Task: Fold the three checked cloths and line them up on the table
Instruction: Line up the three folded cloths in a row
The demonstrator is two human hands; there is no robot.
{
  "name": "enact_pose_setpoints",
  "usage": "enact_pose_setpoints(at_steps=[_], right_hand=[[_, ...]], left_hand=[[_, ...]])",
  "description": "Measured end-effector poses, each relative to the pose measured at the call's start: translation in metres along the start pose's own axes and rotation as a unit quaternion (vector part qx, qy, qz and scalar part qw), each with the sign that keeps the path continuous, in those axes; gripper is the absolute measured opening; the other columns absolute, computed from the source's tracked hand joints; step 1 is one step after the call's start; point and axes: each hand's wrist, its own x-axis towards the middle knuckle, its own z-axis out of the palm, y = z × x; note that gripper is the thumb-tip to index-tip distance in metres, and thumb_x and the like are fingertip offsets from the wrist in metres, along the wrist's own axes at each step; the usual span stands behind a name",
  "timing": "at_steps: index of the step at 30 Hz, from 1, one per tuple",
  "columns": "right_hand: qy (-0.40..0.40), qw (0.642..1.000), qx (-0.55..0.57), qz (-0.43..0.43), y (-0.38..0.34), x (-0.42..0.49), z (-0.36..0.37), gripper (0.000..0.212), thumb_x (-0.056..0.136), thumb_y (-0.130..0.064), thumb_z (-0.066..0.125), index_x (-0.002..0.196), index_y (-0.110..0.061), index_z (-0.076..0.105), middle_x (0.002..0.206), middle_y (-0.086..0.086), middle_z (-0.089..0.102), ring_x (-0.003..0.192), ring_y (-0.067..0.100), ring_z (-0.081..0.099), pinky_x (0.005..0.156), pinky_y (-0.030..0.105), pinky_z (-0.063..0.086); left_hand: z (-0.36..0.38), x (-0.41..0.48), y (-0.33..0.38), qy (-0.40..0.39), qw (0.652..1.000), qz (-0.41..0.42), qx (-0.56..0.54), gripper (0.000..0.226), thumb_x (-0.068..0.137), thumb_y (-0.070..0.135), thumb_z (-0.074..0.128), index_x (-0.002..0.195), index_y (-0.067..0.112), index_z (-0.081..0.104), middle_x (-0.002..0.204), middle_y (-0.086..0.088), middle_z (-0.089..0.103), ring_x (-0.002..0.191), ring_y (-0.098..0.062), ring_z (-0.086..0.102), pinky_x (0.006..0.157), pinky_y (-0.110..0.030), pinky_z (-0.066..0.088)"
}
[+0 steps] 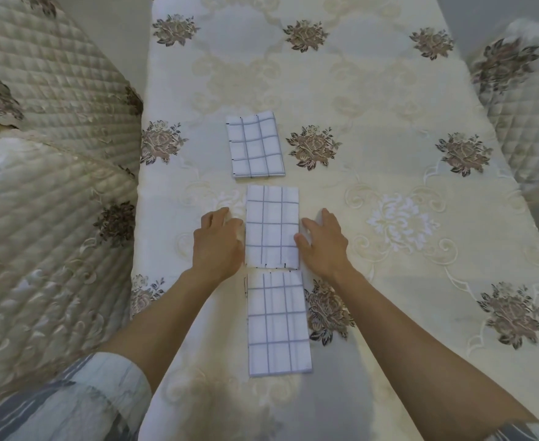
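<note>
Soft, even light fills the scene, brightest on the far desk (373, 84). A grey shadow lies over its near part. The quilted cover (48, 100) at left shows a faint sheen. Wide-angle bending curves the edges, and the right cover (513, 68) is smeared. The centre is fairly sharp.

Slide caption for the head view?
Far cloth, middle cloth and near cloth lie folded in a rough column on the tablecloth; left hand and right hand flank the middle cloth.
</note>
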Motion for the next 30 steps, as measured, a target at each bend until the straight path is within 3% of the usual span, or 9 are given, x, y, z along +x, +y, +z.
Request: enact_pose_setpoints(at_steps=[9, 30], right_hand=[[0.003, 1.0, -0.013, -0.003, -0.005, 0.009, 0.002, 0.043, 0.102, -0.021, 0.034, 0.145, -0.024, 0.037, 0.161, 0.014, -0.001, 0.148, 0.028, -0.006, 0.115, 0.047, 0.009], [0.008, 1.0, -0.022, -0.008, -0.006, 0.01, 0.004, 0.044, 0.101, -0.018, 0.032, 0.144, -0.027, 0.037, 0.161, 0.011, -0.002, 0.148, 0.031, -0.007, 0.115, 0.049, 0.01]], left_hand=[[0.007, -0.004, -0.001, 0.007, 1.0, -0.002, -0.016, 0.046, 0.082, 0.0, 0.047, 0.123, 0.016, 0.06, 0.155, -0.008, 0.029, 0.14, -0.031, 0.02, 0.104, -0.05, 0.031], [0.005, -0.009, 0.003, -0.007, 1.0, -0.014, -0.015, 0.039, 0.087, 0.008, 0.048, 0.125, 0.015, 0.057, 0.155, -0.005, 0.029, 0.141, -0.027, 0.018, 0.108, -0.047, 0.026]])
